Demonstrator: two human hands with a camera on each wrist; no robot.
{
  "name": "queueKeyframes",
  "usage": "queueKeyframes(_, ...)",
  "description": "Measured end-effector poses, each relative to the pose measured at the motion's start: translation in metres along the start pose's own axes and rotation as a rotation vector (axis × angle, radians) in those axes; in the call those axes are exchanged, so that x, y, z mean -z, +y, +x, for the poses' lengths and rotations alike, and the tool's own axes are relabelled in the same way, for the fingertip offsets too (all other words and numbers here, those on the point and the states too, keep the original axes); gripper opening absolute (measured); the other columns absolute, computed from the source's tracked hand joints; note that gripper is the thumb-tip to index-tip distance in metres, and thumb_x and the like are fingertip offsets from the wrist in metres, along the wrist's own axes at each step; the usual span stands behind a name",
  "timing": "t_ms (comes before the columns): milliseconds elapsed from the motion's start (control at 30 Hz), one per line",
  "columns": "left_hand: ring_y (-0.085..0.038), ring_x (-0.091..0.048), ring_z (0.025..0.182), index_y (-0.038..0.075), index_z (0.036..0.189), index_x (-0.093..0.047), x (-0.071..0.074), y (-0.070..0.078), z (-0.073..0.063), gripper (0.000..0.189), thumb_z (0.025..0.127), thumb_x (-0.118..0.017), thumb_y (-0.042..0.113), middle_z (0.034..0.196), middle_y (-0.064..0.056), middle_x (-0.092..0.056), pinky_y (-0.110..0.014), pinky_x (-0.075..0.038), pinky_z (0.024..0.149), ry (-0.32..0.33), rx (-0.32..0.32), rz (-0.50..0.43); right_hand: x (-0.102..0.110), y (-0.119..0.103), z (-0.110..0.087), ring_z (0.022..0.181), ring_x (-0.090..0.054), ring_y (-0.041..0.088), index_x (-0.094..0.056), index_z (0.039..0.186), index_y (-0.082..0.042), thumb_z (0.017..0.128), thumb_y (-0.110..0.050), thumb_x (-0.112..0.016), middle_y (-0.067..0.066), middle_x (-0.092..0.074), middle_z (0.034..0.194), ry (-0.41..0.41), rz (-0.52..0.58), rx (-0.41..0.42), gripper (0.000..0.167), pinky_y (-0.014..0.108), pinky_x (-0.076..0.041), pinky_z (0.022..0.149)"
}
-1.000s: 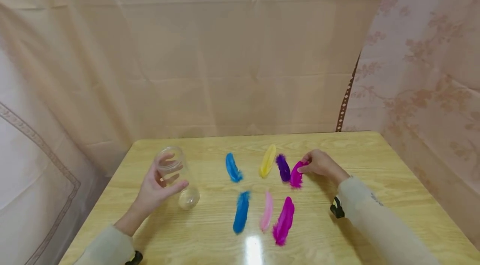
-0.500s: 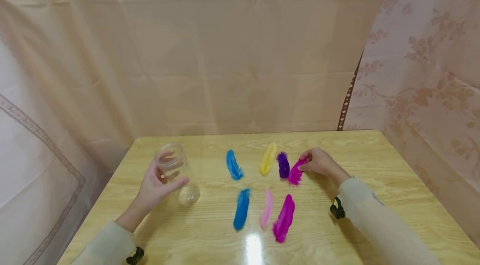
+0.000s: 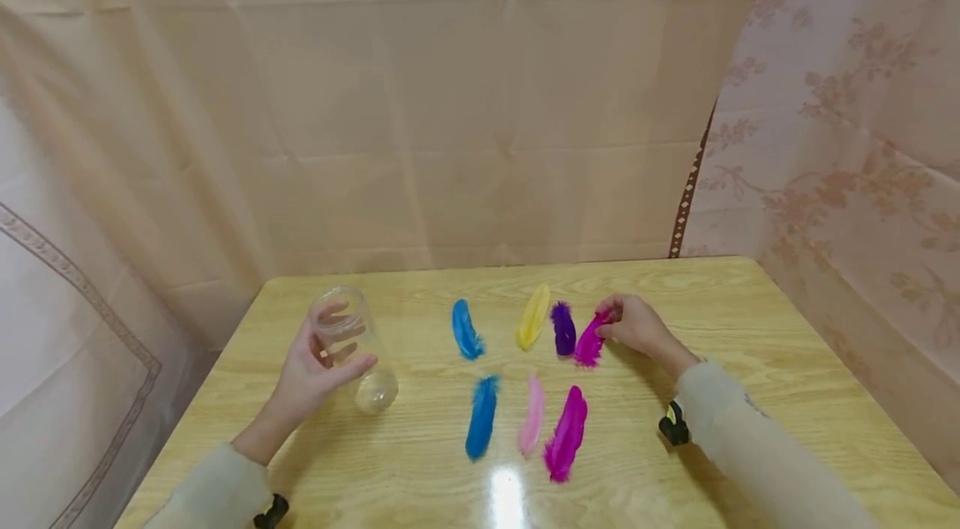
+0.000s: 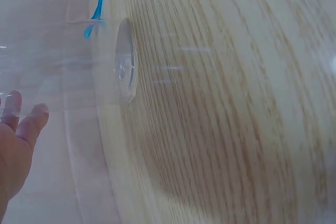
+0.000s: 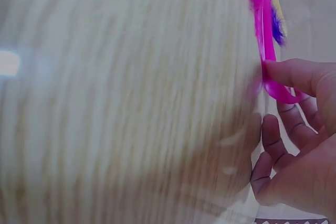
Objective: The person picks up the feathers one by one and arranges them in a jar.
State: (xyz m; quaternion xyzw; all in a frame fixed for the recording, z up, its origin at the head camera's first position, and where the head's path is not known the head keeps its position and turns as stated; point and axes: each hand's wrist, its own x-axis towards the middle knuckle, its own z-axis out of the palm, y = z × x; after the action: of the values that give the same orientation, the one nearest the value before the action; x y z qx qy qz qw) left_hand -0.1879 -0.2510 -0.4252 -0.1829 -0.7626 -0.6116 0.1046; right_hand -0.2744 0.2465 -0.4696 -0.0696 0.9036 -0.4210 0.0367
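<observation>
My left hand [image 3: 300,375] grips a tall clear jar [image 3: 377,389], its fingers behind the wall and its thumb across the front. The jar's round mouth is at the top, and its base [image 4: 125,61] stands on the wooden tabletop in the left wrist view. Over at the right, my right hand [image 3: 641,327] pinches the upper end of a magenta feather [image 3: 590,343] between thumb and fingers. That end bends into a curl in the right wrist view, while the fluffy end slants down beside a purple feather [image 3: 563,329].
A yellow feather [image 3: 533,317] and a light blue feather [image 3: 467,331] lie in the far row. Nearer me are a darker blue feather [image 3: 482,417], a pale pink feather [image 3: 532,415] and another magenta feather [image 3: 566,434]. Curtains [image 3: 495,137] hang behind the table.
The magenta feather at my right hand has tilted slightly, and more of its upper part shows near the fingertips. My left hand and the jar stay in place.
</observation>
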Motion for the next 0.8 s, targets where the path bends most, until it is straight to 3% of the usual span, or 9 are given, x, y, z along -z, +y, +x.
queueKeyframes(300,-0.016,-0.062,0.116,0.007,0.144,-0.039,0.000,0.000,0.002,0.081,0.078,-0.081,-0.012,0.135,-0.012,-0.049,-0.033,-0.053,0.094,0.001,0.007,0.016,0.001,0.001,0.001,0.082,-0.058,0.025,-0.064,0.105,0.002,0.085,0.006,-0.072,0.012,-0.063,0.090,0.066,0.005,0.023,0.022,0.030,-0.048,0.059)
queueKeyframes(633,-0.018,-0.062,0.117,0.001,0.145,-0.035,-0.003,-0.003,0.005,0.083,0.077,-0.080,-0.014,0.135,-0.014,-0.046,-0.033,-0.052,0.094,-0.026,0.007,-0.027,0.006,-0.010,0.003,0.077,-0.060,0.017,-0.057,0.118,0.011,0.087,0.005,-0.070,0.018,-0.062,0.098,0.046,0.191,-0.015,0.035,0.026,-0.054,0.063)
queueKeyframes(800,-0.022,-0.063,0.118,0.001,0.145,-0.035,-0.001,-0.003,0.002,0.083,0.077,-0.081,-0.014,0.134,-0.015,-0.047,-0.035,-0.052,0.095,-0.004,0.011,-0.016,0.006,-0.025,0.010,0.082,-0.062,0.016,-0.055,0.125,0.010,0.091,0.004,-0.069,0.020,-0.059,0.108,0.007,0.279,-0.025,0.037,0.029,-0.057,0.070)
